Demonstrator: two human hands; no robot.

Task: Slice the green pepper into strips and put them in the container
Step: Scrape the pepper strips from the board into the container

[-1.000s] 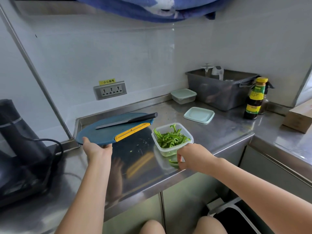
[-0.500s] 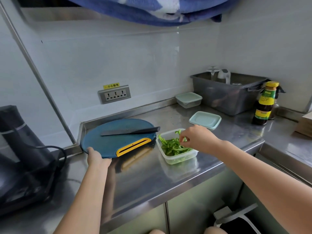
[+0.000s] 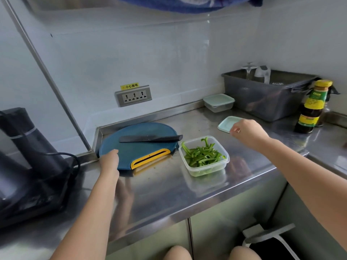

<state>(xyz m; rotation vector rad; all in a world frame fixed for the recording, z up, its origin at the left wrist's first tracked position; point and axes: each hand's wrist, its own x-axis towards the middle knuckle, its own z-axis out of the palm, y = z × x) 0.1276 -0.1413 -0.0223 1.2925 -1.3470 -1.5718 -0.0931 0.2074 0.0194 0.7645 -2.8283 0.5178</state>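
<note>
Gripping near-left rim of blue board (image 3: 142, 149): left hand (image 3: 109, 162). Right hand (image 3: 247, 131) curled, empty, above pale lid (image 3: 225, 124). Pepper strips (image 3: 201, 156) fill clear container (image 3: 221, 166) on table (image 3: 169, 194), just right of board.

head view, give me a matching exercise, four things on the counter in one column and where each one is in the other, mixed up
Things
1. knife
2. green pepper strips
3. pale green lid
4. sauce bottle

Places
a. inside the clear container
b. flat on the counter, behind the clear container
c. lying across the blue cutting board
d. upright at the right end of the grey bin

Pairs: 1-c, 2-a, 3-b, 4-d
</note>
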